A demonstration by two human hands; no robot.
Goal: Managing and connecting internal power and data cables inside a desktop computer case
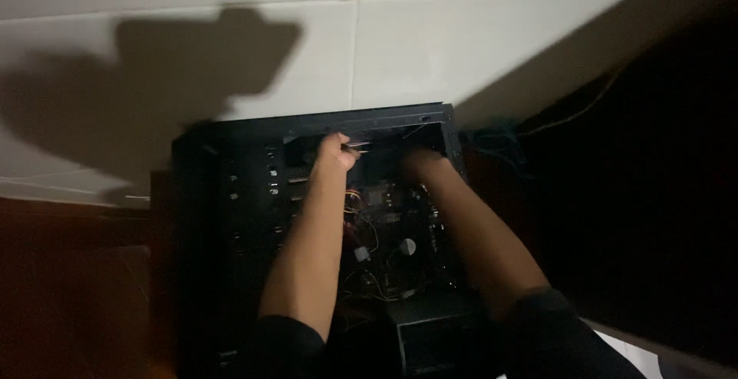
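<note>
An open black computer case [231, 194] lies on its side, exposing its interior to 2 reaching hands: left hand [335, 152] fingers pinch a thin tool [358, 146], right hand [419, 162] grip unclear in the dark.

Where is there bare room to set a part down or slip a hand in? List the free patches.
Free: the pale tiled surface beyond the black computer case, and the case's flat perforated panel left of the left hand. Crowded: the case middle, where wires lie between both forearms, up to the right hand.
</note>
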